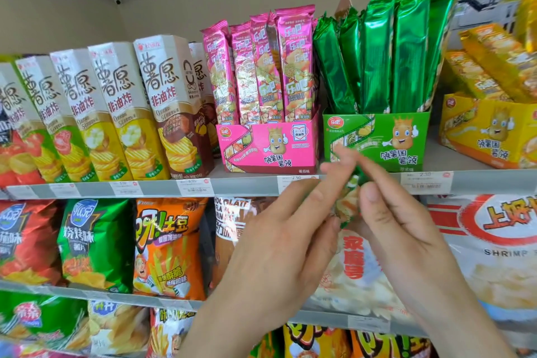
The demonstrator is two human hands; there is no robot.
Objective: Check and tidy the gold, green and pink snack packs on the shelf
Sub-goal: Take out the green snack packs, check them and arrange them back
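Observation:
On the upper shelf a pink display box (pixel 267 151) holds upright pink snack packs (pixel 261 67). To its right a green box (pixel 377 139) holds tall green packs (pixel 386 52), turned with plain backs outward. Further right a yellow box (pixel 488 131) carries gold packs (pixel 494 64) lying slanted. Below the green box, in front of the shelf edge, my left hand (pixel 279 241) and my right hand (pixel 401 218) together hold one green pack (pixel 347 203) between their fingers. Most of that pack is hidden by the fingers and blurred.
Tall beige chip cartons (pixel 122 107) fill the upper shelf to the left of the pink box. Price tags (pixel 194 186) line the shelf rail. The lower shelves hold chip bags (pixel 168 247) and a large shrimp cracker bag (pixel 494 250) at right.

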